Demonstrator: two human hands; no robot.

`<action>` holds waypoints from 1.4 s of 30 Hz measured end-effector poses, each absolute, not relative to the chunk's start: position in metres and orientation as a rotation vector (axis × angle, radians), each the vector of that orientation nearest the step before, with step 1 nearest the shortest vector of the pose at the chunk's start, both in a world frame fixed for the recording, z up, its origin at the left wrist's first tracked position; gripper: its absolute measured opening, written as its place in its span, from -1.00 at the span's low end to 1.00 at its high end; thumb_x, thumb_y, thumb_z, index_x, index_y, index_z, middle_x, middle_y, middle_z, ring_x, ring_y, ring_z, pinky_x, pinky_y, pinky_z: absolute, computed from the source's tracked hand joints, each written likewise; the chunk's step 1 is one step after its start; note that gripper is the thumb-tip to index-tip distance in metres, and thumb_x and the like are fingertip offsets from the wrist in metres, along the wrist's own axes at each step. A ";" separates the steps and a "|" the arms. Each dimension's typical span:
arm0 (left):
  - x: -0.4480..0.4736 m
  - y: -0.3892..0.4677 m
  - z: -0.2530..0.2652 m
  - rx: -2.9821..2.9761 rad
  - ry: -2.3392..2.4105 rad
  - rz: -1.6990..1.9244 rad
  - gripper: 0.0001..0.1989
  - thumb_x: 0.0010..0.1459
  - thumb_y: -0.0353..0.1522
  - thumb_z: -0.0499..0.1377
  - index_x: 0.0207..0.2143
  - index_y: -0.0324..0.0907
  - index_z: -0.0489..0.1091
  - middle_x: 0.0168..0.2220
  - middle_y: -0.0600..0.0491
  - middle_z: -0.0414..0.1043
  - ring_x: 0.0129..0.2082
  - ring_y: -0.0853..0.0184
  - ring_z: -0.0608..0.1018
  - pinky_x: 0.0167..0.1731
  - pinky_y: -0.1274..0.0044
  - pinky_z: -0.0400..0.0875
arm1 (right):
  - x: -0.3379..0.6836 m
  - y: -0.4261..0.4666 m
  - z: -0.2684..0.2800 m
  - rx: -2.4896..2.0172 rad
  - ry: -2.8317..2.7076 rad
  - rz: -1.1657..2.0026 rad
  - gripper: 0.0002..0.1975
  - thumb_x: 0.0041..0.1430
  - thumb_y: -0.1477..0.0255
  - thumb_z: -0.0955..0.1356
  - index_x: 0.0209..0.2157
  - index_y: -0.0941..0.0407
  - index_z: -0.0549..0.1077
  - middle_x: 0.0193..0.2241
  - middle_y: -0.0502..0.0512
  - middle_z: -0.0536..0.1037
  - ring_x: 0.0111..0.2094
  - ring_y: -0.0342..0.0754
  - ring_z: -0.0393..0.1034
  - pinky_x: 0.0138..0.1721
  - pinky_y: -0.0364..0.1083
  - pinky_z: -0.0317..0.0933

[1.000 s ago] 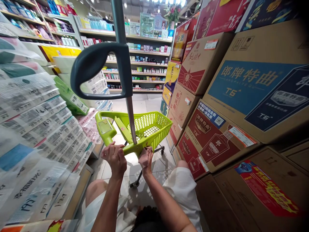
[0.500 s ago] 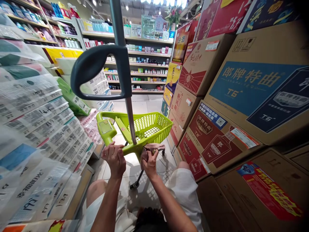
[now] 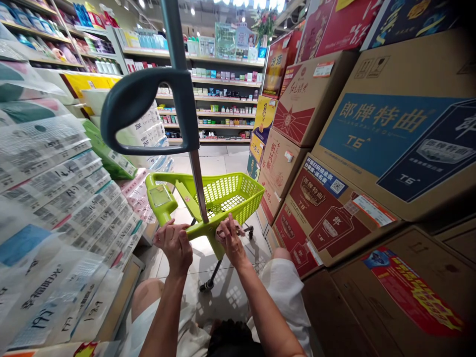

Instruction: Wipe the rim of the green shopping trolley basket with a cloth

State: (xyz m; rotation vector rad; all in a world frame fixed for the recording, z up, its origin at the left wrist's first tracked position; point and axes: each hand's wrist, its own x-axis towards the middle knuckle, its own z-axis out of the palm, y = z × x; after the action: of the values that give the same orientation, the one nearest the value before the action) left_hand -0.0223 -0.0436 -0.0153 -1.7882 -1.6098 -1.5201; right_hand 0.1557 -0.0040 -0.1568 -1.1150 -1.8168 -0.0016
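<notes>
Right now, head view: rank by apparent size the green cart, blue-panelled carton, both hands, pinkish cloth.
1. Blue-panelled carton
2. Green cart
3. Left hand and right hand: look alike, unranked
4. Pinkish cloth: smallest visible patch, partly covered by the right hand

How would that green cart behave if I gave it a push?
The green cart would probably roll rather than drag, since there's a wheel at the foot of its leg. Its basket seems to be openwork plastic, so I'd guess the cart is fairly light for its size and the walls stiff rather than floppy.
</notes>
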 end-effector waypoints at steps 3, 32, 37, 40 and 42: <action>-0.021 -0.044 -0.014 -1.790 -1.597 -1.523 -0.54 0.40 -0.25 -0.18 -0.35 -0.14 0.45 -0.33 -0.06 0.44 0.07 0.10 0.43 0.14 0.19 0.04 | 0.160 0.000 -0.152 -1.150 -1.658 0.049 -0.39 0.23 0.52 0.32 0.30 0.22 0.20 0.13 0.42 0.43 0.15 0.13 0.39 0.08 0.11 0.40; 0.017 -0.046 -0.009 -1.815 -1.792 -1.283 -0.71 0.31 -0.18 0.06 -0.30 -0.14 0.49 -0.26 -0.09 0.44 0.08 0.03 0.40 0.16 0.14 -0.02 | 0.078 -0.016 -0.134 -1.368 -1.071 0.279 -0.42 0.37 0.50 0.13 0.39 0.12 0.03 0.36 0.39 0.09 0.43 0.12 -0.07 0.35 0.27 0.06; 0.035 -0.047 -0.012 -1.792 -1.804 -1.241 -0.70 0.32 -0.18 0.06 -0.28 -0.15 0.49 -0.25 -0.10 0.44 0.07 0.05 0.39 0.17 0.13 -0.02 | 0.066 -0.013 -0.150 -1.395 -0.965 0.283 -0.46 0.42 0.44 0.04 0.37 0.20 0.02 0.39 0.48 -0.04 0.44 0.15 -0.10 0.32 0.29 0.11; 0.043 -0.047 -0.012 -1.790 -1.802 -1.206 -0.70 0.31 -0.15 0.06 -0.27 -0.14 0.49 -0.24 -0.10 0.43 0.05 0.04 0.38 0.14 0.14 -0.01 | 0.063 -0.010 -0.157 -1.406 -0.860 0.377 -0.45 0.43 0.39 0.08 0.38 0.21 -0.01 0.36 0.53 0.02 0.43 0.18 -0.05 0.31 0.31 0.11; 0.046 -0.047 -0.011 -1.775 -1.800 -1.187 -0.69 0.31 -0.14 0.06 -0.27 -0.13 0.48 -0.24 -0.10 0.43 0.03 0.03 0.37 0.12 0.14 0.00 | 0.063 -0.010 -0.154 -1.379 -0.945 0.378 -0.42 0.41 0.39 0.15 0.40 0.16 -0.02 0.35 0.50 0.07 0.42 0.18 -0.02 0.30 0.29 0.14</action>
State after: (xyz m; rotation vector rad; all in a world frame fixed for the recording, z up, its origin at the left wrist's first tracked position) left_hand 0.0464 -0.0467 -0.0107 -1.7754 -1.8004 -1.1866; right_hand 0.0629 -0.0101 -0.1540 -1.3791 -0.9446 0.3775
